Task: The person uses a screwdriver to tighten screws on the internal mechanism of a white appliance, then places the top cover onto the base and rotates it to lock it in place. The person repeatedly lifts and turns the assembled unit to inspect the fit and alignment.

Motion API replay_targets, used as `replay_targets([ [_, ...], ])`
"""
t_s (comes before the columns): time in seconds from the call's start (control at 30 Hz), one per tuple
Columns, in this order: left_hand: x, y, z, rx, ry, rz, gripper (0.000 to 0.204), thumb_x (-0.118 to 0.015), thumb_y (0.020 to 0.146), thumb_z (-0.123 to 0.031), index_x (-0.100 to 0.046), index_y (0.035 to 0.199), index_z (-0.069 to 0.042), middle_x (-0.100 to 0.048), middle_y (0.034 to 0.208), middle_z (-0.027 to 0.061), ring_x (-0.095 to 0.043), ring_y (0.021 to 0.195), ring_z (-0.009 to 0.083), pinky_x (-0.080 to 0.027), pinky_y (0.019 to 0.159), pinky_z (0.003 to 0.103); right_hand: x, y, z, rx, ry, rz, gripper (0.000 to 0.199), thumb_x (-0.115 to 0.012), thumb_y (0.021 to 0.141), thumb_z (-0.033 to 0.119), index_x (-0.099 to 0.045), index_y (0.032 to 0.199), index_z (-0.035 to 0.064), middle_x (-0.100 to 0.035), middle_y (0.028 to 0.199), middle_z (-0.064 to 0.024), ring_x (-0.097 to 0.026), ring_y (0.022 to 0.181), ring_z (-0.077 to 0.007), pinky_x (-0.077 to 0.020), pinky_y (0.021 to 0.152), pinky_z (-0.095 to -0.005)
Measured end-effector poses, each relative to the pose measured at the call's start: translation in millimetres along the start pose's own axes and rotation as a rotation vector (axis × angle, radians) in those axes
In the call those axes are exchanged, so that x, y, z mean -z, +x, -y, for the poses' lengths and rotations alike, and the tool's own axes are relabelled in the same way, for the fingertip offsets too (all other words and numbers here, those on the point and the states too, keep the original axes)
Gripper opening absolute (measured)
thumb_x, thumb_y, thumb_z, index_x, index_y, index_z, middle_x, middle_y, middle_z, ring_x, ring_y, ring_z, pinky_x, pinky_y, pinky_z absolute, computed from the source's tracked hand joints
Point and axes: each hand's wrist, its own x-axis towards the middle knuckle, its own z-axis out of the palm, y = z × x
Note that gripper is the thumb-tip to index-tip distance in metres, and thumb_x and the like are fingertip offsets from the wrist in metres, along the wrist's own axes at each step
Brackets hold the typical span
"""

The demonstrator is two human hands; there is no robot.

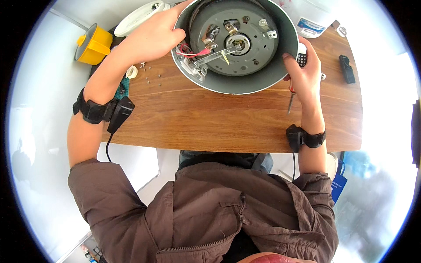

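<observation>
Tilted toward me above the far part of the table is a round grey metal housing [279,65], which looks like a rice cooker body seen from its open side. Inside are a grey disc [215,57] with a round centre fitting, metal brackets, a clear lever strip and red and white wires [193,53]. My left hand [155,35] grips its left rim, the thumb bent against it and some fingers hidden. At its right side my right hand [308,65] holds the wall, thumb on the rim. A screwdriver [290,101] with a red handle lies beside my right wrist.
Small screws [148,81], a cream ring [131,72] and a green mat [126,89] lie at left. Behind stand a yellow container [94,44], a white lid-like part [137,21] and a white jug [310,27]. A black object [347,69] lies at right; cables hang from both wristbands.
</observation>
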Motion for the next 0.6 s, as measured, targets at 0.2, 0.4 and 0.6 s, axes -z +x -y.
replay_targets([
  [0.2, 5.8, -7.0, -11.0, 0.047, 0.03, 0.049, 0.076, -0.05, 0.083, -0.002, -0.032, 0.157, 0.001, -0.053, 0.146, 0.0285, -0.051, 0.137, 0.0393, -0.038, 0.116, 0.04, 3.8, 0.4, 6.3, -0.036, -0.032, 0.029, 0.044, -0.065, 0.087, 0.006, -0.063, 0.13, 0.0015, -0.066, 0.079, -0.0031, -0.06, 0.06, -0.0076, -0.0497, 0.053, -0.025],
  [0.4, 6.3, -2.3, -17.0, 0.021, -0.071, 0.05, 0.078, -0.049, 0.082, -0.001, -0.031, 0.158, -0.001, -0.052, 0.148, 0.0265, -0.049, 0.139, 0.0374, -0.037, 0.117, 0.04, 5.4, 3.0, -1.3, 0.03, 0.0, 0.034, 0.043, -0.066, 0.087, 0.006, -0.064, 0.13, 0.0015, -0.067, 0.08, -0.0027, -0.06, 0.061, -0.0074, -0.0505, 0.055, -0.0249],
  [0.6, 0.5, -12.2, 31.8, 0.064, 0.012, -0.013, 0.046, -0.052, 0.097, -0.012, -0.052, 0.141, 0.0, -0.068, 0.121, 0.0156, -0.064, 0.111, 0.025, -0.047, 0.102, 0.036, 0.8, 3.5, 0.2, -0.028, 0.013, 0.057, 0.041, -0.071, 0.088, 0.01, -0.066, 0.128, 0.0016, -0.068, 0.082, -0.002, -0.06, 0.062, -0.0062, -0.0489, 0.054, -0.0231],
])
